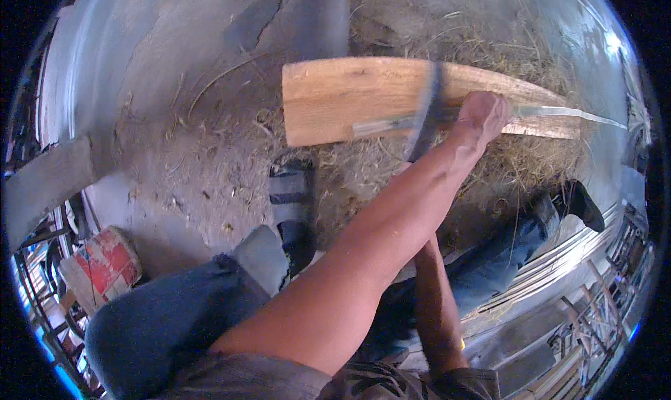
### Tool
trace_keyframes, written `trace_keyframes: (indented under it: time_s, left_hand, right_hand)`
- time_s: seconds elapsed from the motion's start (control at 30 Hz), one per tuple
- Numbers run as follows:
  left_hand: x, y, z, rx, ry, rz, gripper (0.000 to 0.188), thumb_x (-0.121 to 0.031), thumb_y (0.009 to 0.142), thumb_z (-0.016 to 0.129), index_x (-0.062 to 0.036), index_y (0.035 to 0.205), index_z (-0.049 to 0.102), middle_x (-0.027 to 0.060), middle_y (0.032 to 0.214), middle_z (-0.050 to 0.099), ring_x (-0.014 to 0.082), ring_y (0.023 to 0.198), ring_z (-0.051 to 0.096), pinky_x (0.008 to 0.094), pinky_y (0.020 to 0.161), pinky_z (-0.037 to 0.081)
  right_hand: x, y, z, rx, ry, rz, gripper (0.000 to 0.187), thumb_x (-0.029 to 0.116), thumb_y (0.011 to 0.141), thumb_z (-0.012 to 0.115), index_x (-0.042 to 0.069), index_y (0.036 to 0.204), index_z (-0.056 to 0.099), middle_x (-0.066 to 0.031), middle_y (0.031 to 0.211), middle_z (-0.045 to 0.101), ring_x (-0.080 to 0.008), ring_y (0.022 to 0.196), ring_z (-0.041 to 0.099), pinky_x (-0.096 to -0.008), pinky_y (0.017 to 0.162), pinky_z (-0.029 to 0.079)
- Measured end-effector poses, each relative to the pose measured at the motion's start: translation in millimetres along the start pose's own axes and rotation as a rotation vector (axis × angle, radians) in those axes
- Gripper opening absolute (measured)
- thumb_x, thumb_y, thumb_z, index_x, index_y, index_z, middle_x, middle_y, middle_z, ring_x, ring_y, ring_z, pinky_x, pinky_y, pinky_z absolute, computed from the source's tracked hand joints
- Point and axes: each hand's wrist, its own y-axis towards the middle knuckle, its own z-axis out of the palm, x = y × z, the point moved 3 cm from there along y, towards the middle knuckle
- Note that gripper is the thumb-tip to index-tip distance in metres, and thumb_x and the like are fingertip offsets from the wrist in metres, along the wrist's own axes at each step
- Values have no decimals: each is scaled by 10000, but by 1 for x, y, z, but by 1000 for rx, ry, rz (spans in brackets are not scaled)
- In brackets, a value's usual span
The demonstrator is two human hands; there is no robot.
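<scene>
On the straw-strewn floor (231,159), the wooden board (314,103) likely gives the thin pale strip (384,126) lying across it firm backing. A blurred knife blade (428,106) crosses the strip. Your right hand (402,168) is mostly hidden behind your left forearm (398,225); I cannot tell its grip. Farther right, your left hand (484,112) clamps the strip, apparently to steady it.

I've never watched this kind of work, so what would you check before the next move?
1. Left hand closed around the pale strip: ok.
2. Left hand apart from the dark blade: ok, a gap shows.
3. Wooden board beneath the strip: ok, though one end extends past it.
4. Right hand's grip: cannot tell, left forearm hides most.
5. Blade touching the strip: cannot tell, blurred.
</scene>
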Motion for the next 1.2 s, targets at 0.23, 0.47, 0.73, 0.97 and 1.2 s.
trace_keyframes:
  time_s: [0.23,0.47,0.73,0.97,1.2]
  left_hand:
    - [-12,-9,-13,-147,105,97,114,-165,689,594,-176,585,547,-33,518,512,132,436,491,323,323,287]
    - [-12,-12,-17,-36,34,112,289,-383,799,538,-100,762,581,30,633,594,168,566,591,328,451,439]
    - [-10,-14,-10,19,24,76,193,-289,824,515,-113,748,539,5,614,537,157,532,555,327,455,449]
    - [-12,-14,-23,73,152,91,434,-501,830,490,-80,826,593,66,709,639,190,628,646,332,512,521]
    - [-17,-10,-25,101,-9,38,430,-497,824,504,-76,846,584,60,692,640,195,624,651,336,506,522]
  right_hand:
    - [4,-15,-32,-34,7,-1,463,245,894,522,32,1280,380,-111,1234,450,-216,1093,441,-351,909,386]
    - [2,-5,-6,-26,-5,-1,455,245,894,520,32,1274,385,-115,1216,461,-220,1072,452,-355,892,394]
    - [10,6,-9,8,-16,-19,447,245,894,519,33,1267,391,-120,1196,473,-223,1047,465,-360,871,403]
    - [11,14,5,23,-22,-28,440,246,894,517,34,1261,396,-124,1178,484,-227,1026,476,-364,854,411]
    - [12,14,12,6,-9,-28,433,246,894,516,34,1254,401,-129,1160,495,-230,1004,487,-368,836,418]
